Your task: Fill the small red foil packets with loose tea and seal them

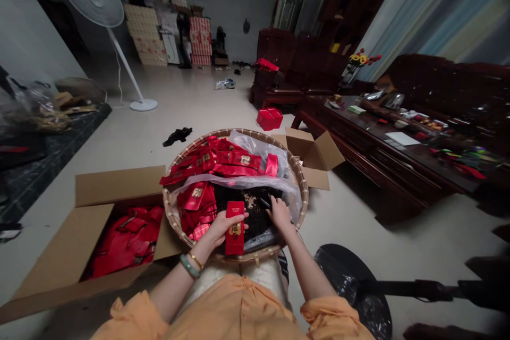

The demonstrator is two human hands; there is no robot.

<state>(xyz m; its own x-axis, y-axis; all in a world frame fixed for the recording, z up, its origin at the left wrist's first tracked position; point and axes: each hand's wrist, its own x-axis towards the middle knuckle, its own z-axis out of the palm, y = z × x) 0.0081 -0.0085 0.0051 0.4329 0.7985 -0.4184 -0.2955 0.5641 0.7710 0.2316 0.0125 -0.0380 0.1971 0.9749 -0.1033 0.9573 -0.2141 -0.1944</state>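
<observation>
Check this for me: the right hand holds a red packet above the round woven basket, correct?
No: the left hand holds the red packet, not the right hand, as the head view shows. The packet is above the round woven basket, as you said.

Your left hand (229,227) held a red foil sachet (235,228) upright over the round bamboo basket (169,207), while your right hand (280,213) rested on dark tea leaves (249,207) on a clear plastic liner (255,149). More red sachets (223,162) lay piled beside them, and an open cardboard box (115,186) of red packets (123,241) sat just left of the basket.
</observation>
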